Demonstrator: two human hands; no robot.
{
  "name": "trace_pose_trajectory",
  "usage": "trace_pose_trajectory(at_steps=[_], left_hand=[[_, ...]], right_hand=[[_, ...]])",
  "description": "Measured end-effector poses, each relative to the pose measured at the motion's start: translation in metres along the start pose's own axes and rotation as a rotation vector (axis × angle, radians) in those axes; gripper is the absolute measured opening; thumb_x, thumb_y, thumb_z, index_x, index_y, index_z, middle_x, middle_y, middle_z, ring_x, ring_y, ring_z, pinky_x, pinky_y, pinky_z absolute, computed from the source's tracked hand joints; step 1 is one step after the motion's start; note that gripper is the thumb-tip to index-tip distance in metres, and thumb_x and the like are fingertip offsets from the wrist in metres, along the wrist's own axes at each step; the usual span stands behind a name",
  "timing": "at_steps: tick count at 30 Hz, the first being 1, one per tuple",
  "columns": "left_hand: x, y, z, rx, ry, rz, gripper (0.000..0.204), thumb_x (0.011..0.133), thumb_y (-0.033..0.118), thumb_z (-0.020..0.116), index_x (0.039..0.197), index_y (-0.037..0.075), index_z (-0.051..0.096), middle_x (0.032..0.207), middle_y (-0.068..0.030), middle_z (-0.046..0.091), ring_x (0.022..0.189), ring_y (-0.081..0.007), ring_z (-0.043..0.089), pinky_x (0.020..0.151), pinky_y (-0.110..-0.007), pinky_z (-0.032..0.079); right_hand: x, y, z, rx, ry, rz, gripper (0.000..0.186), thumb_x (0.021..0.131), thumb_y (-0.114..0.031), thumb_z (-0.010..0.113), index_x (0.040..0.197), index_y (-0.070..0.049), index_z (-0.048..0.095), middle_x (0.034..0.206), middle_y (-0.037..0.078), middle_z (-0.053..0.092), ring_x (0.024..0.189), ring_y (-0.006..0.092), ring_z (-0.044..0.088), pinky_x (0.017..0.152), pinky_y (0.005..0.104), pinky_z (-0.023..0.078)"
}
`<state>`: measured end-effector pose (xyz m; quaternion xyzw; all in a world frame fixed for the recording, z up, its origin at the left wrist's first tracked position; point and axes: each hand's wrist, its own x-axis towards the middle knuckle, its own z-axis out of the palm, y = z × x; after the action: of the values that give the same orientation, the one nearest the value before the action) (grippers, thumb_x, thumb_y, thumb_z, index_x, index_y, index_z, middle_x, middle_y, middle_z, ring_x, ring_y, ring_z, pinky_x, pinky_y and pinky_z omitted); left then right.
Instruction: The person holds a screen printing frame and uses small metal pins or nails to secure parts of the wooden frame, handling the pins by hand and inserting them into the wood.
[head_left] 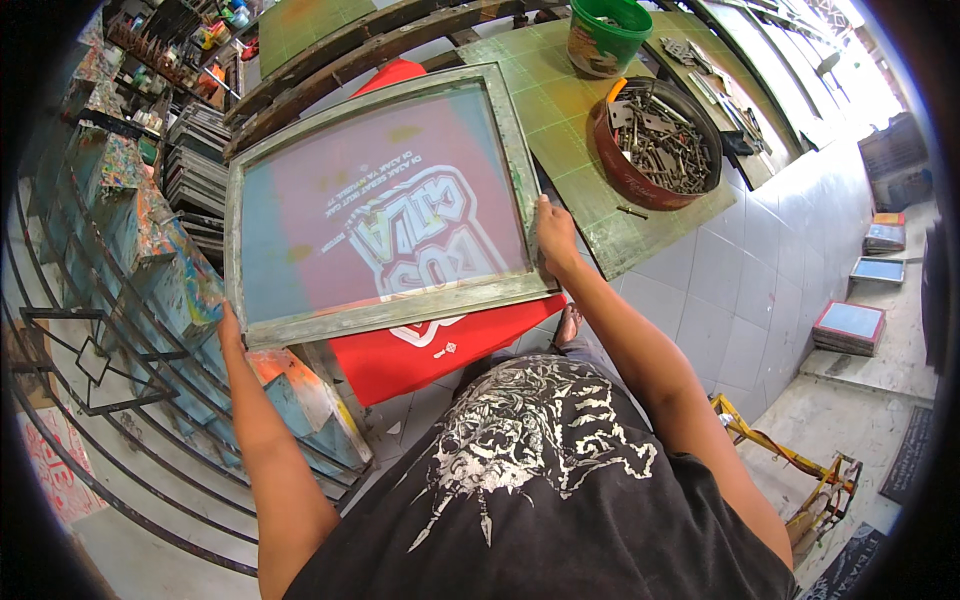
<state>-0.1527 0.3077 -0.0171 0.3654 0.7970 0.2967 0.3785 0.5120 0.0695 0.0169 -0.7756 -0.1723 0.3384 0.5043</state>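
I hold a large screen-printing frame [385, 180], with weathered wooden-looking edges and pale mesh showing a reversed lettering design, tilted over a red cloth [450, 360] with a white print. My left hand [230, 330] grips the frame's near left corner, fingers mostly hidden by it. My right hand [552, 235] is closed on the right edge, low down, thumb showing on top. The red cloth lies on a board under the frame and shows along both its near and far sides.
A green board [630, 235] at right carries a round pan [655, 150] of metal pieces and a green bucket [600, 35]. Black railings [120, 420] and paint-stained ledges run along the left. Tiled floor [730, 270] lies right, with stacked screens [848, 325] and a yellow metal object [800, 470] beyond.
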Motion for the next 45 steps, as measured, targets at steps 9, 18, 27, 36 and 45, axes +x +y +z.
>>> trace_pose_trajectory(at_steps=[9,18,27,36,45], left_hand=[[-0.090,0.048,-0.004,-0.353,-0.005,0.085,0.083,0.093,0.065,0.041,0.143,-0.001,0.040,0.141,-0.0154,0.048,0.128,-0.0305,0.047,0.104,-0.041,0.037],[-0.225,0.073,-0.005,-0.822,0.065,0.218,0.076,0.097,0.066,0.021,0.151,0.012,0.027,0.154,-0.0108,0.028,0.141,-0.0291,0.028,0.116,-0.045,0.023],[-0.274,0.014,0.008,-0.880,0.235,0.339,0.078,0.097,0.065,0.009,0.153,0.013,0.019,0.158,-0.0114,0.019,0.145,-0.0318,0.021,0.120,-0.046,0.017],[-0.266,-0.028,0.011,-0.924,0.261,0.354,0.085,0.093,0.071,0.006,0.154,0.013,0.016,0.159,-0.0104,0.016,0.146,-0.0322,0.016,0.120,-0.047,0.012],[-0.280,-0.028,0.021,-0.940,0.293,0.382,0.087,0.092,0.073,0.006,0.151,0.012,0.023,0.155,-0.0124,0.025,0.143,-0.0336,0.023,0.119,-0.050,0.018]], right_hand=[[-0.013,-0.035,-0.035,0.124,0.042,-0.336,0.045,0.101,-0.033,0.046,0.072,0.001,0.047,0.065,0.002,0.039,0.066,0.0118,0.037,0.060,0.0333,0.035],[0.000,-0.100,-0.085,0.224,-0.071,-0.732,0.032,0.105,-0.031,0.044,0.094,-0.003,0.057,0.082,-0.005,0.045,0.077,0.0065,0.038,0.071,0.0223,0.034],[-0.001,-0.083,-0.073,0.402,-0.226,-0.684,0.041,0.104,-0.036,0.043,0.113,0.001,0.057,0.101,0.002,0.058,0.096,0.0130,0.049,0.090,0.0281,0.040],[0.003,-0.059,-0.079,0.410,-0.238,-0.777,0.036,0.100,-0.032,0.051,0.112,0.002,0.058,0.094,0.004,0.059,0.091,0.0135,0.050,0.085,0.0296,0.042],[-0.001,-0.045,-0.087,0.449,-0.203,-0.801,0.037,0.098,-0.033,0.053,0.107,0.002,0.058,0.089,0.005,0.058,0.087,0.0140,0.050,0.081,0.0296,0.043]])
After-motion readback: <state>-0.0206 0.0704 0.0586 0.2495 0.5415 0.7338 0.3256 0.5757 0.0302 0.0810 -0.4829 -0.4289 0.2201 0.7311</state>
